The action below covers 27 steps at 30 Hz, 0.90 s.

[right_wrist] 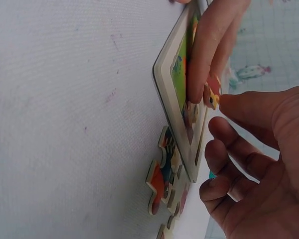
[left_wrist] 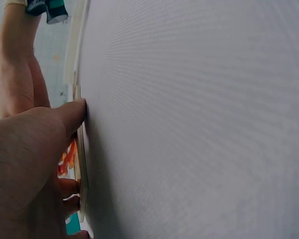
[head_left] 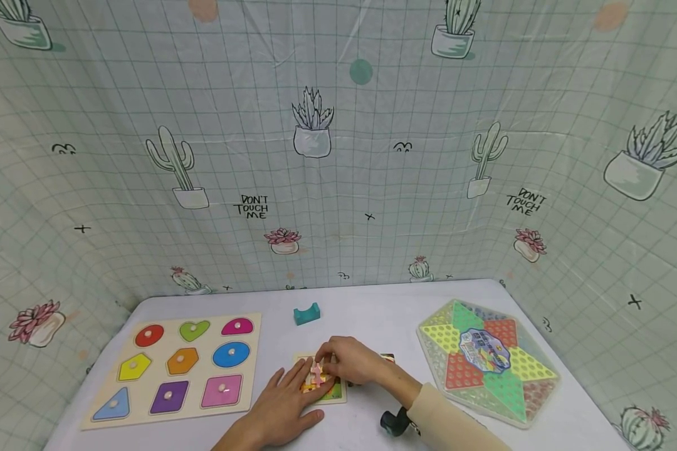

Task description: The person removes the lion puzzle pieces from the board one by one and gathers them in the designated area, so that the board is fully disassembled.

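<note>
A small framed jigsaw puzzle point(head_left: 337, 398) lies at the front middle of the white table. My left hand point(head_left: 282, 406) rests across its left side with straight, spread fingers; the thumb point(left_wrist: 74, 112) lies by the edge of the frame. My right hand point(head_left: 351, 359) comes in from the right and pinches a small jigsaw piece point(right_wrist: 213, 97) between thumb and index finger, over the frame. The piece is partly covered by the fingertips, close to the left fingers. Loose jigsaw pieces point(right_wrist: 163, 174) lie beside the frame, mostly hidden by the right hand in the head view.
To the left lies a wooden board point(head_left: 197, 326) with several coloured knobbed shapes. A hexagonal Chinese checkers set point(head_left: 465, 369) is on the right. A teal bracket-like block point(head_left: 307, 314) sits farther back. A cactus-print cloth point(head_left: 338, 188) hangs behind the table.
</note>
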Tool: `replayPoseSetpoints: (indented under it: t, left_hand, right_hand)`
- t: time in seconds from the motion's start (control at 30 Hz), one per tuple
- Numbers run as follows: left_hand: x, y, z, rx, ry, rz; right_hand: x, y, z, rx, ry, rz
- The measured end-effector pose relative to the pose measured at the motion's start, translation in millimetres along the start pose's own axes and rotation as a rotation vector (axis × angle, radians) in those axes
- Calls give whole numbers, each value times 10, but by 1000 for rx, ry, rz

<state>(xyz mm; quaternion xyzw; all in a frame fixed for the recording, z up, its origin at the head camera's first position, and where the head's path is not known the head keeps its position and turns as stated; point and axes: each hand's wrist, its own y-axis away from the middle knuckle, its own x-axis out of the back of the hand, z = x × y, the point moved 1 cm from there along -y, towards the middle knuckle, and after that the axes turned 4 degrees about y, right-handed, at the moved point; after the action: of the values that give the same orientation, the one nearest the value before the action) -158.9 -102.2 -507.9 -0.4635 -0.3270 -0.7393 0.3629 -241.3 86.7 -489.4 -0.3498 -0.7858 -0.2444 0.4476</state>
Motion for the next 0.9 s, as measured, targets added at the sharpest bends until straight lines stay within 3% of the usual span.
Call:
replayPoseSetpoints:
  t: [0.23, 0.9]
  left_hand:
    - [-8, 0, 3, 8, 10, -17]
    - [1, 3, 16, 26, 22, -27]
  right_hand:
    - [10, 6, -11, 15, -29, 17]
    - [17, 34, -46, 34, -257, 24]
